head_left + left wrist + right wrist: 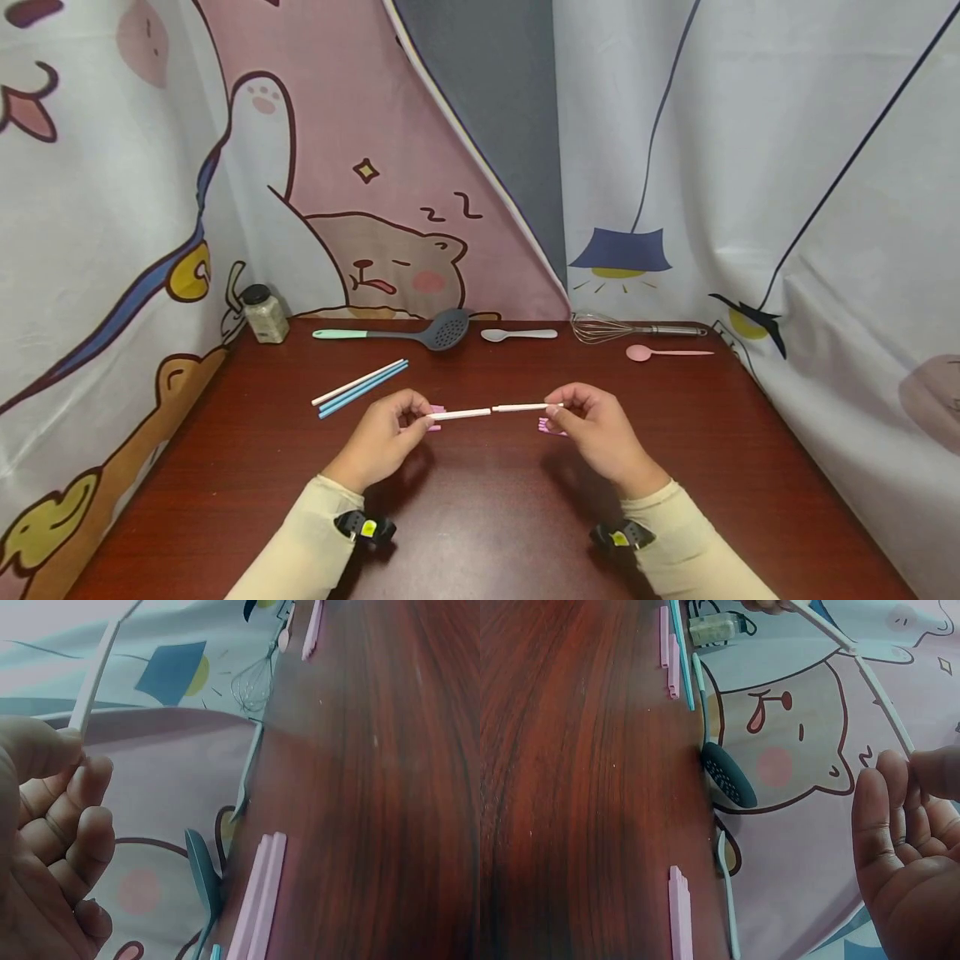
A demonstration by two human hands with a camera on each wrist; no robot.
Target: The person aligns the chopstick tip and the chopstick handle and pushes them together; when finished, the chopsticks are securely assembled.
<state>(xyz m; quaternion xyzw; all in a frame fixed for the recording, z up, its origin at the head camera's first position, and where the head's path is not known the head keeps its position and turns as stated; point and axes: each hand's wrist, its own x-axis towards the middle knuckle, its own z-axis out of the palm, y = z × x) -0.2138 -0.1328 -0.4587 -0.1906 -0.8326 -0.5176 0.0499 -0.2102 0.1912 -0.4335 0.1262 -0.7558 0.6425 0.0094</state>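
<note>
Near the table's middle, my left hand [385, 440] pinches a white chopstick section [463, 414] between thumb and fingers. Opposite it, my right hand [606, 436] pinches a thinner white chopstick section [519, 407]. Both pieces are held above the table, and their inner ends almost meet; I cannot tell if they touch. In the right wrist view the left piece [821, 624] and right piece [885, 705] form an angle. Pink sticks lie on the table by each hand, one group [259, 900] at the left, another [551, 427] at the right, partly hidden by the hands.
A white stick [357, 382] and blue sticks [363, 389] lie at the left. Along the back are a seasoning jar [266, 315], a slotted skimmer [446, 331], a pale spoon [519, 335], a whisk [637, 330] and a pink spoon [670, 353]. Printed curtains [495, 167] border the table.
</note>
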